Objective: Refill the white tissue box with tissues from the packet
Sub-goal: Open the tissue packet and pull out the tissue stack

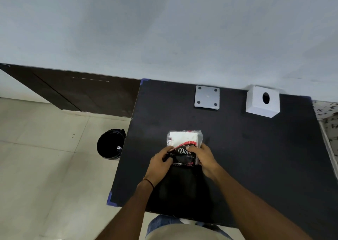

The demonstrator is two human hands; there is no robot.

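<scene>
A tissue packet, clear plastic with a black and red printed front, lies on the black table near its middle. White tissues show through its far half. My left hand grips the packet's near left side. My right hand grips its near right side, thumb on the printed front. The white tissue box, a cube with an oval hole on top, stands at the table's far right by the wall. Its flat white base plate, with black corner pads, lies apart to the left of it.
A black bin lined with a black bag stands on the tiled floor just left of the table. A grey wall runs behind the table. A dark wooden panel sits low on the left.
</scene>
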